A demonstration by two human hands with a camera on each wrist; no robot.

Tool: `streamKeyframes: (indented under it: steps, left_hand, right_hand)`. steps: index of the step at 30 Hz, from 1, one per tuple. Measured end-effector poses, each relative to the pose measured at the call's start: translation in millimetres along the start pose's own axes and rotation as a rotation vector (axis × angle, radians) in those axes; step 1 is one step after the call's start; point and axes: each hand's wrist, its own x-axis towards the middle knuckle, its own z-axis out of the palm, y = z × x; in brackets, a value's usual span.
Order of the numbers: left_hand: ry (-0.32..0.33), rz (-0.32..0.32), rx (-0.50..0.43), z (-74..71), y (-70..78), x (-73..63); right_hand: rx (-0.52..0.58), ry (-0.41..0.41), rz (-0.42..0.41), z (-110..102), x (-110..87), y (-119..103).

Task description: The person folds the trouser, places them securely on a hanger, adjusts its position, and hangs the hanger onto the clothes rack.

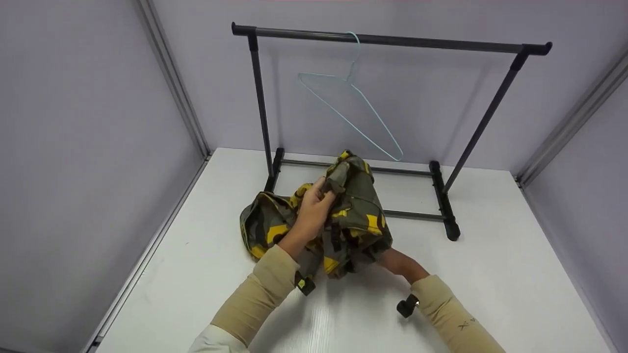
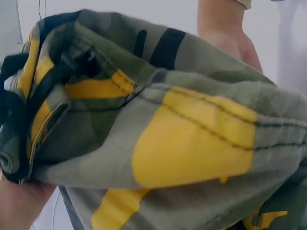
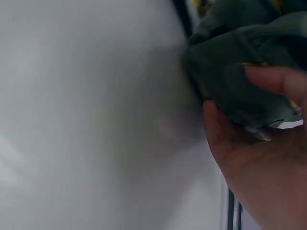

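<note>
A crumpled camouflage garment (image 1: 360, 206) in grey-green, black and yellow is bunched above the white table, with part of it spread to the left. My left hand (image 1: 314, 211) pinches a fold of its cloth near the top. In the left wrist view, a double-stitched yellow and grey edge of the garment (image 2: 192, 139) fills most of the picture. The right hand (image 3: 259, 153) holds the cloth's lower part between thumb and fingers in the right wrist view; from the head, the garment hides those fingers.
Behind the garment stands a dark metal clothes rack (image 1: 441, 44), its base on the white table (image 1: 500, 274). A pale blue wire hanger (image 1: 378, 113) hangs tilted from its bar. Grey walls (image 1: 88, 122) close in the back and sides.
</note>
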Motion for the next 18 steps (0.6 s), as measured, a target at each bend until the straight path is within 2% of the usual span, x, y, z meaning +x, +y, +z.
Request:
streamKeyframes:
  steps: [4,6,8,10,15,18]
  left_hand:
    - [0.094,-0.048,0.002,-8.6,-10.9,4.6]
    - [0.117,-0.086,0.007,-14.1,-15.3,5.7]
    - [0.125,-0.119,0.031,-18.3,-16.5,5.5]
    - [0.132,-0.132,0.102,-21.9,-23.1,6.4]
    - [0.169,-0.104,0.255,-27.5,-30.1,7.2]
    - [0.182,-0.087,0.264,-30.0,-30.4,6.9]
  right_hand:
    - [0.212,-0.177,-0.084,-4,-4.6,-23]
    - [0.275,-0.175,-0.060,-6,-7.5,-32]
    - [0.274,-0.124,-0.072,-7,-9.0,-40]
    - [0.276,-0.036,-0.075,-8,-9.7,-46]
    - [0.370,0.115,-0.136,-8,-10.0,-52]
    - [0.387,0.267,-0.152,-9,-10.4,-55]
